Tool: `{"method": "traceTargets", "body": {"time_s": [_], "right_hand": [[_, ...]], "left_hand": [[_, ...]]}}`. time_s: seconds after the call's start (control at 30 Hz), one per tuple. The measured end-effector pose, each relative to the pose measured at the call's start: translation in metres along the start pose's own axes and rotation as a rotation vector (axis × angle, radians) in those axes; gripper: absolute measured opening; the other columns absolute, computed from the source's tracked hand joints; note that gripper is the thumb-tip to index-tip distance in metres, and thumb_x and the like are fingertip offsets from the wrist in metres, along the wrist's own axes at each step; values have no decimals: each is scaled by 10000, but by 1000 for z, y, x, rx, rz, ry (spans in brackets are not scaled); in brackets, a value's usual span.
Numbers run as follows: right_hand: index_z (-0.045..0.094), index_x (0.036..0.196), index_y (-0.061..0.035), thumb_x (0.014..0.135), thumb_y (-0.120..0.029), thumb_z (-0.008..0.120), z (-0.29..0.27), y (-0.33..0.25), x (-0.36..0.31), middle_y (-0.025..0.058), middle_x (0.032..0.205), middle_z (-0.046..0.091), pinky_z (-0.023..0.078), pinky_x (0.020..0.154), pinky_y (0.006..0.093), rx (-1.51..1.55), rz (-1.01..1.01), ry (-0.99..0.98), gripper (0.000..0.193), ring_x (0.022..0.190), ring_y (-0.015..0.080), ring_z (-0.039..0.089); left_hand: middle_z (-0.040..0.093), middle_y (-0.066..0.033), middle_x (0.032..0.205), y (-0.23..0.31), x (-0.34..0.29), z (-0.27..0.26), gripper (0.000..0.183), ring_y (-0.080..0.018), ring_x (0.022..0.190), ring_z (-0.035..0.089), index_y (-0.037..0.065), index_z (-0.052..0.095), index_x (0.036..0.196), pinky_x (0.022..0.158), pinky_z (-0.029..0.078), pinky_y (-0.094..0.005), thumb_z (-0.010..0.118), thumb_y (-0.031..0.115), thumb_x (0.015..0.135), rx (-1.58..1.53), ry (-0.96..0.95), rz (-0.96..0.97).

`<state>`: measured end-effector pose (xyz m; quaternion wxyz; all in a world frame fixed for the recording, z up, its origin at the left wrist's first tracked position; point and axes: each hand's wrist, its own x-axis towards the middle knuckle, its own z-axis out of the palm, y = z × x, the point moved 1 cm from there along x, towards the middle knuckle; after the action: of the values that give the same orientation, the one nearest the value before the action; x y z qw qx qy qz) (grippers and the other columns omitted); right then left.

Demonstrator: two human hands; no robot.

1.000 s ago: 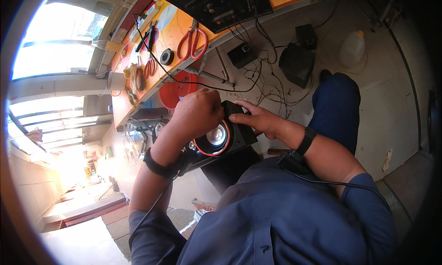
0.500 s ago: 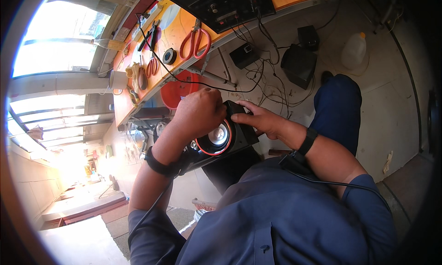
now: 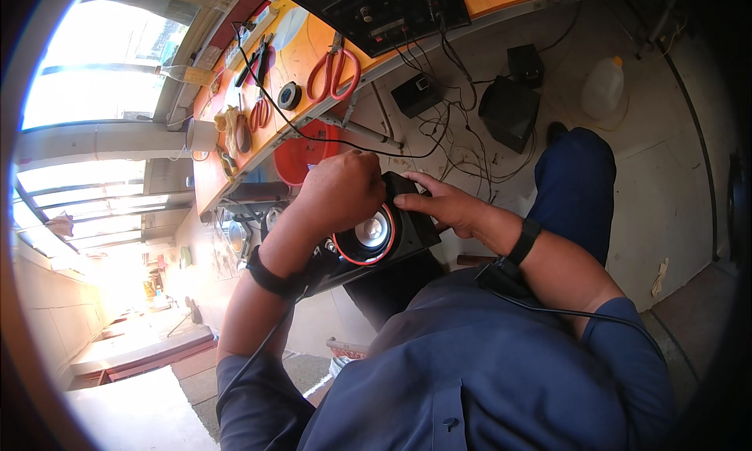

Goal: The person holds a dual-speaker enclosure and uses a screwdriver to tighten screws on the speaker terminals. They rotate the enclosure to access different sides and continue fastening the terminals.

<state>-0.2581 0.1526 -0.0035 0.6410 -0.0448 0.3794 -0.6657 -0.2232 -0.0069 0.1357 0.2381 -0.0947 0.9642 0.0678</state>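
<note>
A black speaker box [image 3: 417,225] rests above my lap, tilted. Its round cone has a silvery centre [image 3: 371,230] and an orange-red ring. My right hand [image 3: 446,206] grips the box's right end, thumb on the front face and fingers around the edge. Over the far edge of the cone my left hand [image 3: 345,186] is closed in a fist, knuckles up. Its fingertips are turned away, so whatever they pinch is hidden. Both wrists wear black bands, each with a cable running along the arm.
On the orange workbench [image 3: 301,116] lie red-handled scissors [image 3: 334,73], a black tape roll [image 3: 289,96], pliers [image 3: 259,114] and a large black audio unit [image 3: 368,16]. Beneath are a red basin [image 3: 301,153], black boxes [image 3: 508,112] with tangled cables, and a white jug [image 3: 603,87].
</note>
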Motion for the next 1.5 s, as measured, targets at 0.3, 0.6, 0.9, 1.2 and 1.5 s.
{"method": "traceTargets", "body": {"time_s": [0.3, 0.6, 0.9, 1.2, 1.5], "right_hand": [[405, 1510, -91, 847, -401, 845, -3, 2, 1, 120, 1219, 664, 563, 867, 322, -42, 1, 11, 854, 1059, 173, 678], [255, 1621, -158, 854, -542, 785, -8, 3, 4, 167, 1459, 511, 454, 988, 526, -117, 22, -101, 1008, 1337, 284, 497], [248, 1624, -165, 847, -553, 786, -9, 5, 6, 175, 1483, 491, 428, 1009, 547, -152, 13, -80, 1022, 1354, 303, 479], [266, 1619, -162, 848, -539, 787, -7, 3, 4, 150, 1448, 513, 459, 974, 518, -115, 15, -103, 1004, 1331, 266, 500], [252, 1624, -164, 851, -542, 787, -9, 5, 7, 156, 1482, 493, 454, 990, 519, -143, 16, -81, 1014, 1347, 282, 491]], "left_hand": [[689, -232, 841, 2, -2, 2, 267, -437, 836, 690, -1, 676, 857, 754, 550, -528, 623, 261, 865, 51, 78, 49], [682, -238, 825, 0, 1, 4, 255, -432, 826, 689, -10, 668, 842, 752, 550, -529, 624, 241, 848, 25, 72, 56], [684, -242, 799, 1, 1, 4, 264, -438, 803, 691, -16, 666, 810, 733, 552, -529, 614, 240, 846, 54, 89, 72], [688, -255, 817, 1, 3, 4, 245, -443, 824, 691, -33, 669, 825, 758, 554, -526, 622, 207, 837, 27, 52, 72], [685, -221, 890, 3, 6, 2, 191, -425, 897, 678, 5, 657, 914, 790, 534, -484, 658, 173, 824, 21, -37, 17]]}}
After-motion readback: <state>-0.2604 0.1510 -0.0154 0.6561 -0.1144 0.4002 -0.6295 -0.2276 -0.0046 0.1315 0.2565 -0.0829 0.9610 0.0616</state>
